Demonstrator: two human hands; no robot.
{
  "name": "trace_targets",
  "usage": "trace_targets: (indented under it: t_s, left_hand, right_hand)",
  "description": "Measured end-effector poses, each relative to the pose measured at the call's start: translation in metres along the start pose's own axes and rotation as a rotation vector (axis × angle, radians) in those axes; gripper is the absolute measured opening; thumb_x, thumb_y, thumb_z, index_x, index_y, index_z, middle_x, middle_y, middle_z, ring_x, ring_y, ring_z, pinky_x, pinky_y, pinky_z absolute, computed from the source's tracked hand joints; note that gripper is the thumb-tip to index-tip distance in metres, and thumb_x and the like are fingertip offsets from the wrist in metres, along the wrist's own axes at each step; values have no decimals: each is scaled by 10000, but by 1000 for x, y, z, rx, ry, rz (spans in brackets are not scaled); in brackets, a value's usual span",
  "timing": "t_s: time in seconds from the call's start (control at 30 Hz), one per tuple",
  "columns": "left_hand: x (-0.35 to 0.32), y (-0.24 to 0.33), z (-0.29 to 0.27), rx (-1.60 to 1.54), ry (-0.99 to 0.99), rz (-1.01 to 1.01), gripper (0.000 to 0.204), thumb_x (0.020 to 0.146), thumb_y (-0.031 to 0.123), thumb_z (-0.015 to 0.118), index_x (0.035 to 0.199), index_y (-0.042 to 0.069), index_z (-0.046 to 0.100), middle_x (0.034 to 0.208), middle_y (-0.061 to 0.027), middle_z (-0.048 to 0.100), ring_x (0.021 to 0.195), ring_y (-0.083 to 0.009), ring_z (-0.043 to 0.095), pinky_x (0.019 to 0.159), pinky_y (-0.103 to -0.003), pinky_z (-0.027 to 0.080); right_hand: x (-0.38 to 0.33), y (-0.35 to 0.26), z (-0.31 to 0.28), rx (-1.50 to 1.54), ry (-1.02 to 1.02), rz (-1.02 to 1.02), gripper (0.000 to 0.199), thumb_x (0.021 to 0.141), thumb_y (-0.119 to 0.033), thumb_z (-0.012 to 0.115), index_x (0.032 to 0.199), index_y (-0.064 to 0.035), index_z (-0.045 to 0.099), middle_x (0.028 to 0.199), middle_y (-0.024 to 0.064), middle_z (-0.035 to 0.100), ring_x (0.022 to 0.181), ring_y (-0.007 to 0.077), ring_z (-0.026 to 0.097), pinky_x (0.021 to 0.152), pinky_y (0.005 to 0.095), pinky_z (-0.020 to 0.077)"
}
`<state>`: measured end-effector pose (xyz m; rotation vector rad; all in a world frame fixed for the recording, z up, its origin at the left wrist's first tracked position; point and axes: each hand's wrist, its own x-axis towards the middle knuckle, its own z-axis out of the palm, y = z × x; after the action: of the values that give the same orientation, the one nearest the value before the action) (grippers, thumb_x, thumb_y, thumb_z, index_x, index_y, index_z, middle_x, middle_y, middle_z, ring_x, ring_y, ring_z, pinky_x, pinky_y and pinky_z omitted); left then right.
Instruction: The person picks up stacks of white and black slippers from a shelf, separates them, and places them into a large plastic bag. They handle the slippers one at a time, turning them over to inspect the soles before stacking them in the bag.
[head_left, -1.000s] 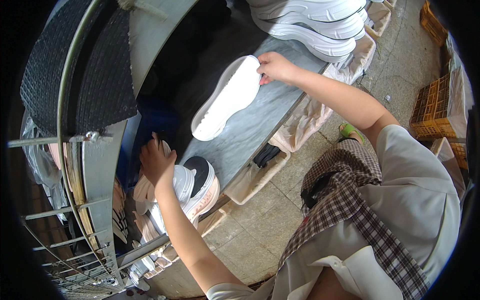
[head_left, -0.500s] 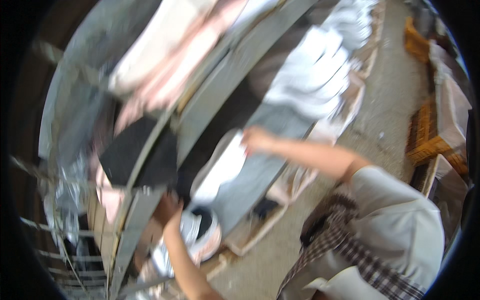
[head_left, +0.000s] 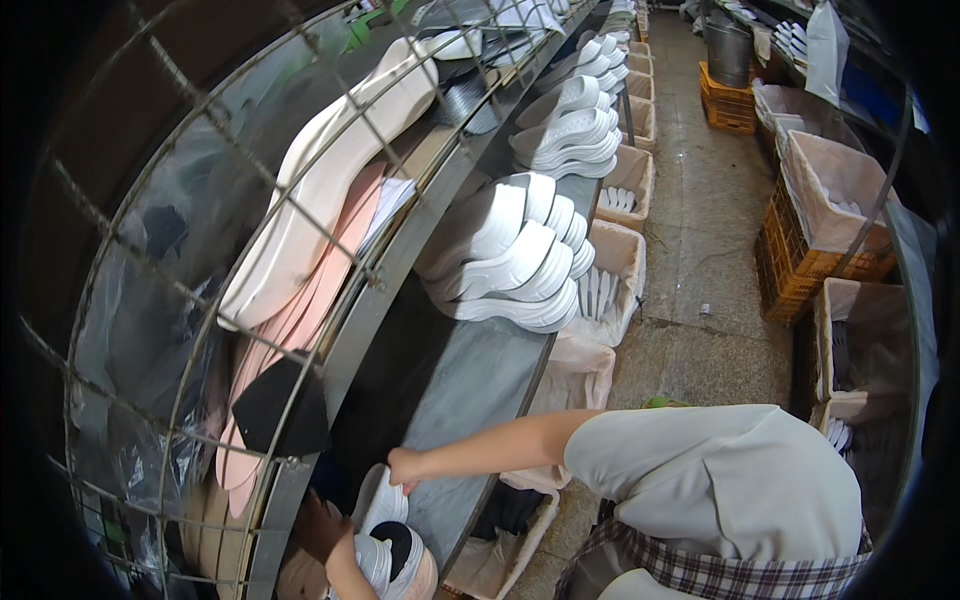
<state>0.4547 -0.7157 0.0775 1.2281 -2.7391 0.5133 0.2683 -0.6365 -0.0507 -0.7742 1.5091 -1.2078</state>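
Observation:
My right hand [head_left: 406, 468] is closed on the edge of a white shoe sole [head_left: 378, 500], fingers pinching its upper end above the grey bench top [head_left: 455, 400]. Close by on the left, my left hand [head_left: 322, 528] is in shadow under the upper shelf's edge; its fingers are too dark to read. Just below the held sole, at the near end of the bench, lies a small pile of white and grey soles [head_left: 405, 560] with a black patch among them. Farther along the bench stand stacks of white soles [head_left: 520, 260].
A wire grid [head_left: 200, 440] fronts the upper shelf, which carries a cream sole-shaped piece [head_left: 330, 190], pink sheets [head_left: 300, 330] and a black piece [head_left: 285, 408]. Lined bins [head_left: 615, 255] stand along the bench. Across the aisle [head_left: 700, 250] are orange crates [head_left: 785, 245].
The view has swung, bringing more of the aisle and bench into sight. My right hand, still gripping the white sole, has come nearer to my left hand.

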Motion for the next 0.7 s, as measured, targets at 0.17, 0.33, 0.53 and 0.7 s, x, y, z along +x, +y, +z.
trace_targets:
  t_s: [0.17, 0.33, 0.53, 0.7]
  left_hand:
    - [0, 5, -5, 21, -7, 73, 846, 533, 221, 792, 1303, 127, 456, 1238, -160, 535, 1143, -341, 506, 927, -464, 419]
    - [10, 21, 0, 52, -81, 107, 726, 685, 354, 740, 1330, 206, 443, 1146, -122, 538, 1124, -319, 485, 945, -425, 414]
    - [13, -1, 11, -579, -358, 84, 314, 808, 293, 662, 1036, 77, 662, 963, -169, 672, 916, -298, 653, 768, -357, 502]
    - [8, -34, 11, -789, -82, 39, 289, 907, 294, 567, 971, 23, 647, 881, -141, 677, 815, -246, 643, 749, -328, 474]
  right_hand:
    - [22, -5, 29, -379, -131, -23, 282, 817, -214, 615, 752, 57, 651, 673, 134, 679, 591, 188, 680, 553, 320, 554]
    - [45, 10, 97, -562, -74, -103, 384, 744, -360, 698, 834, 13, 695, 868, 163, 682, 845, 277, 656, 746, 399, 522]
    - [41, 23, 68, 145, -113, 83, 57, 778, -21, 634, 742, 9, 668, 734, 187, 666, 627, 245, 665, 537, 343, 565]
    - [-25, 0, 12, 293, -125, 65, 165, 850, -32, 579, 1005, 13, 543, 924, 137, 632, 823, 216, 653, 700, 294, 539]
